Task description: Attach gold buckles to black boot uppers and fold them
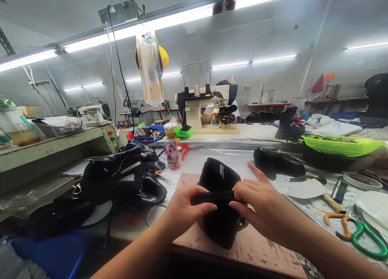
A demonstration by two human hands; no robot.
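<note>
A black boot upper with a pale strip on its inside is in front of me, above a pink cutting board. My left hand pinches the left end of a folded edge across its middle between thumb and fingers. At the right end of the same fold, my right hand grips with thumb and curled fingers, one finger pointing outward. Part of a ring-like piece shows beside the upper, below my right hand; its kind is unclear.
Black boot uppers lie piled at left. Another black boot, a green basket, a tape roll and scissors with orange and green handles are at right. Ahead, a person sits behind a sewing machine.
</note>
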